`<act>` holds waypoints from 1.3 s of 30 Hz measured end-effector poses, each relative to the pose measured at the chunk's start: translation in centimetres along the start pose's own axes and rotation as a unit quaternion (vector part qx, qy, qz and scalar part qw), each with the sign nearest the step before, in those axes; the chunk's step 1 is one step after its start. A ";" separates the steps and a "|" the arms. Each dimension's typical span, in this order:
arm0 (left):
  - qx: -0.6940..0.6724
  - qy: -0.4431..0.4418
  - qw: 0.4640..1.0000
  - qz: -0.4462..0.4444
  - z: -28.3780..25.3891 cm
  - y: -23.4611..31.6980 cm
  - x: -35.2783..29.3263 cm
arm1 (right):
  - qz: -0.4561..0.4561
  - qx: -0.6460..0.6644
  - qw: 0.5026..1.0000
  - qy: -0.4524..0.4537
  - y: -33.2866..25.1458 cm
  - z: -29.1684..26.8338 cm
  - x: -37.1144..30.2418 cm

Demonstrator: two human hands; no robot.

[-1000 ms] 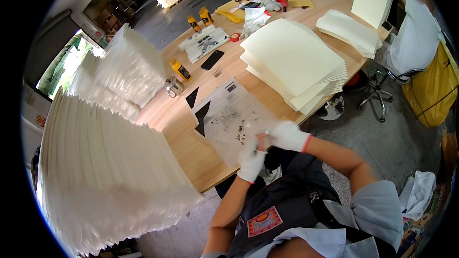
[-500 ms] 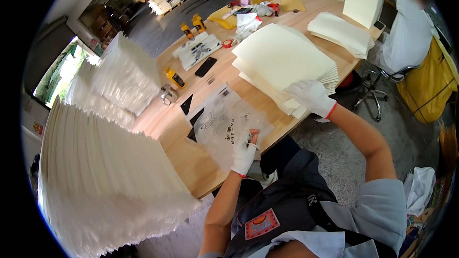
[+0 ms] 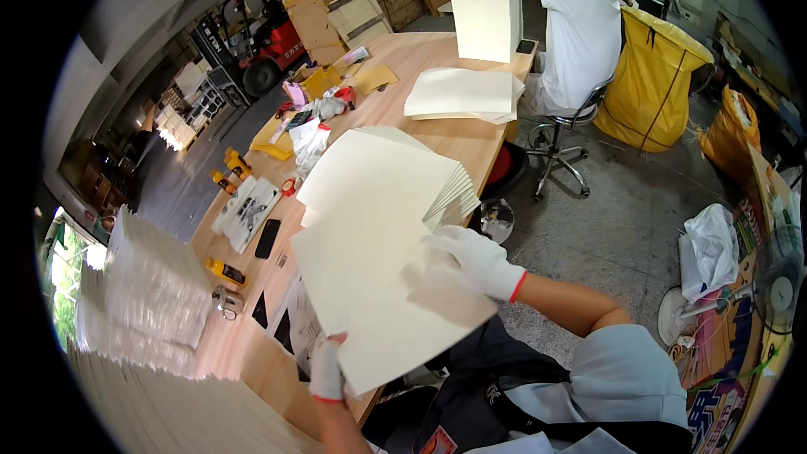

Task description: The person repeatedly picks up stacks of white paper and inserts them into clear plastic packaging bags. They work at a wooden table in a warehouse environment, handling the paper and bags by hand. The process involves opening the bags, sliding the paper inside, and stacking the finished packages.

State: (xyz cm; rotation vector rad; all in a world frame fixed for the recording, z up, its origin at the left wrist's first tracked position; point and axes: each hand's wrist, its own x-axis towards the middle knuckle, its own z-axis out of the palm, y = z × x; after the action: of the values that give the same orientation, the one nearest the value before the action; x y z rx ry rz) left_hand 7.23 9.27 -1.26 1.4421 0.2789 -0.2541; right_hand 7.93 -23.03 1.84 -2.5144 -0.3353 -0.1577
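Note:
A large cream sheet of paper or thin card (image 3: pixel 378 286) lies tilted in front of me, over the near edge of the table. My right hand (image 3: pixel 472 262), in a white glove with a red cuff, grips it near its right side; the fingers are a little blurred. At the sheet's lower left edge is my left hand (image 3: pixel 328 368), gloved too, with a bare thumb tip over the edge and its other fingers mostly hidden. Beyond the sheet lies a fanned stack of like sheets (image 3: pixel 382 164). A printed clear plastic bag (image 3: pixel 301 313) shows partly from under the sheet.
Tall stacks of white sheets (image 3: pixel 151 286) stand at the left. A steel mug (image 3: pixel 227 301), an orange-capped bottle (image 3: pixel 225 271) and a black phone (image 3: pixel 267 239) are on the table. A person in white (image 3: pixel 580 25) sits at the far right, by another sheet pile (image 3: pixel 462 92).
My right hand has brought a sheet from the stack toward me, over the plastic bag. My left hand, earlier on the bag, is now at the sheet's edge. The view has turned right.

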 end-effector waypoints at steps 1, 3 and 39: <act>0.034 -0.028 0.998 0.039 1.6 2.2 -1.8 | 0.027 0.220 0.973 -0.067 1.9 1.4 0.1; 0.067 -0.071 0.992 0.075 1.9 2.7 -2.0 | 0.055 0.621 0.761 -0.180 5.2 6.0 0.4; 0.455 0.041 0.796 0.397 3.3 -5.4 -7.9 | -0.322 0.059 0.936 -0.126 -2.8 17.2 5.1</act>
State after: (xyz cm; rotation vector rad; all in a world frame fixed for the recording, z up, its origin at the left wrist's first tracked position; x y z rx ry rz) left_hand -1.89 5.38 -3.27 2.3886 -0.4772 0.4425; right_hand 12.72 -9.93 -9.78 -2.2166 -1.2316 -0.0650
